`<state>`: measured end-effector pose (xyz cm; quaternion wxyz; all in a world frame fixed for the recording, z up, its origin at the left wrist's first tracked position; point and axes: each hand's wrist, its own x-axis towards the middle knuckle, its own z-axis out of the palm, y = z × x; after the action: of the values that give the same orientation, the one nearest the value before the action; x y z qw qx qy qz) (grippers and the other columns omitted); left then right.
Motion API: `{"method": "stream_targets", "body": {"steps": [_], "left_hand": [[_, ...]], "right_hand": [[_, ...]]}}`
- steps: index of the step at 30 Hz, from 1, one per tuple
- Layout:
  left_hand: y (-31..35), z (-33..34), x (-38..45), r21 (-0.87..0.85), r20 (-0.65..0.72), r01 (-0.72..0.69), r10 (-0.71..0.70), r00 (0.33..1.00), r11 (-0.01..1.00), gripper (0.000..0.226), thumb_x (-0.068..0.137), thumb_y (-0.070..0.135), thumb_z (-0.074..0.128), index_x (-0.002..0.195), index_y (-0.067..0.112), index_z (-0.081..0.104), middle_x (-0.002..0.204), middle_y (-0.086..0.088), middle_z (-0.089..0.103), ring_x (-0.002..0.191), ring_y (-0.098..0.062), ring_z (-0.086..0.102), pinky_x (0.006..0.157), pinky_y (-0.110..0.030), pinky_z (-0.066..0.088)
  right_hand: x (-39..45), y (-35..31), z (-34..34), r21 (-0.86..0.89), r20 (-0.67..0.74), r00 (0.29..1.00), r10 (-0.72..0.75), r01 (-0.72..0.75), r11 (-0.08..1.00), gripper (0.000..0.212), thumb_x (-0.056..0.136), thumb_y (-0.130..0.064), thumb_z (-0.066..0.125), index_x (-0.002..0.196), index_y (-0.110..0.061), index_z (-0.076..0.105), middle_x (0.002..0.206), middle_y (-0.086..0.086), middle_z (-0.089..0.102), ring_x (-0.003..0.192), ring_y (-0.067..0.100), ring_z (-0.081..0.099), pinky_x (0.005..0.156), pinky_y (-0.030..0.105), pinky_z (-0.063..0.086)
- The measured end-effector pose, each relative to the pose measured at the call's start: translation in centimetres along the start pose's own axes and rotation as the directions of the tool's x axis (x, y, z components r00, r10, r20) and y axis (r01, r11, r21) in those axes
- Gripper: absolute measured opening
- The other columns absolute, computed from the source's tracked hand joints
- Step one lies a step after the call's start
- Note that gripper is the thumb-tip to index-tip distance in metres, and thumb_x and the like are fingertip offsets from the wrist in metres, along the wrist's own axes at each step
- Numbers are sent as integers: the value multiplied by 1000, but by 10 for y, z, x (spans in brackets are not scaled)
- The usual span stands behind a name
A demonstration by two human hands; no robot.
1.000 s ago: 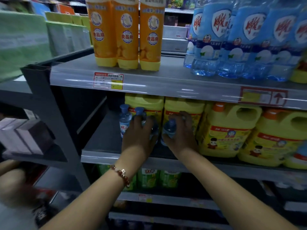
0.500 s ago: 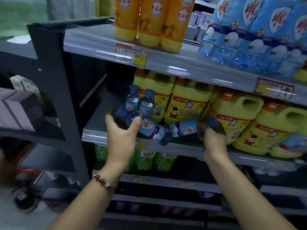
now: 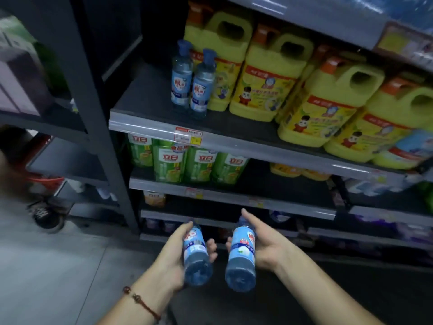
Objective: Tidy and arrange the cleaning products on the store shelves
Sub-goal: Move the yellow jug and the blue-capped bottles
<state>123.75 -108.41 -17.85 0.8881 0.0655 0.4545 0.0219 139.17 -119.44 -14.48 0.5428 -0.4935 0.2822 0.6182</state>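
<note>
My left hand [image 3: 172,259] grips a small blue-labelled bottle [image 3: 196,256], its base turned toward me. My right hand [image 3: 264,242] holds a second, matching blue bottle [image 3: 241,256] the same way, fingers wrapped under it and forefinger stretched forward. Both bottles are low in front of the bottom shelves, side by side and apart. Two more of these blue bottles [image 3: 192,80] stand upright on the middle shelf [image 3: 150,124], just left of the yellow jugs.
Large yellow detergent jugs [image 3: 269,73] with orange caps fill the middle shelf to the right. Green bottles [image 3: 187,163] stand on the shelf below. A dark upright post [image 3: 98,127] borders the shelves on the left. Grey floor and someone's shoe [image 3: 46,214] lie at left.
Both hands lifted a blue bottle each off the middle shelf and brought them down and toward me, now low by the bottom shelves. The view has tilted downward.
</note>
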Motion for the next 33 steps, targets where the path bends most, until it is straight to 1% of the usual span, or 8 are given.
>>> {"method": "stream_targets", "body": {"steps": [5, 13, 19, 22, 25, 28, 31, 33], "left_hand": [[-66, -7, -5, 214, 52, 40, -52, 997, 976, 31, 78, 19, 65, 100, -2, 59, 81, -21, 64, 62, -30, 63, 57, -37, 59], [-201, 60, -8, 449, 114, 17, -76, 991, 894, 43, 95, 32, 61, 129, 7, 57, 95, -24, 74, 59, -28, 71, 51, -34, 60], [-325, 122, -6, 699, 119, 119, -279, 953, 706, 49, 79, 40, 70, 110, 3, 62, 75, -15, 68, 52, -24, 67, 51, -33, 60], [-375, 144, -11, 785, 115, 143, -367, 923, 603, 45, 77, 31, 70, 108, -1, 61, 78, -15, 66, 56, -25, 66, 54, -33, 60], [-407, 157, -15, 852, 120, 119, -412, 903, 509, 51, 69, 13, 75, 114, -2, 56, 81, -17, 68, 61, -28, 68, 57, -37, 61], [-416, 165, -18, 913, 254, -98, -362, 897, 397, 62, 63, 5, 80, 119, 4, 55, 86, -19, 68, 68, -29, 68, 61, -38, 59], [-410, 176, -20, 895, 441, -441, -270, 856, 64, 71, 62, 27, 84, 128, 22, 56, 94, -11, 71, 79, -20, 70, 69, -32, 57], [-404, 186, -14, 821, 547, -569, -221, 808, -48, 71, 68, 28, 82, 133, 39, 54, 97, -1, 71, 82, -14, 70, 73, -27, 56]], "right_hand": [[-32, 27, -59, -45, 112, 994, 1, 4, 999, 31, 72, -6, 67, 97, 5, 54, 78, 25, 61, 63, 35, 65, 58, 41, 62], [-105, 76, -234, 463, 87, 978, -188, 127, 877, 26, 78, -28, 77, 94, -8, 69, 80, 16, 70, 57, 31, 71, 45, 37, 60], [-183, 141, -375, 597, -94, 918, -385, 361, 717, 60, 68, -5, 66, 127, -11, 57, 100, 25, 64, 71, 33, 69, 63, 41, 61], [-214, 163, -411, 579, -173, 867, -468, 474, 663, 58, 68, -9, 69, 125, -7, 57, 84, 20, 67, 64, 28, 71, 59, 35, 60], [-229, 175, -428, 469, -299, 760, -577, 644, 605, 42, 76, -11, 71, 117, -9, 62, 77, 15, 66, 64, 23, 66, 55, 30, 57], [-235, 181, -436, 232, -448, 585, -676, 806, 544, 31, 84, -8, 75, 114, -13, 68, 87, 13, 66, 71, 20, 66, 63, 32, 57], [-238, 174, -437, -103, -535, 391, -749, 850, 517, 49, 80, -12, 82, 123, -28, 65, 96, 1, 74, 78, 11, 71, 68, 26, 57], [-238, 163, -435, -266, -527, 291, -798, 836, 480, 71, 76, -16, 86, 135, -38, 53, 110, -9, 71, 88, 4, 72, 74, 23, 58]]}}
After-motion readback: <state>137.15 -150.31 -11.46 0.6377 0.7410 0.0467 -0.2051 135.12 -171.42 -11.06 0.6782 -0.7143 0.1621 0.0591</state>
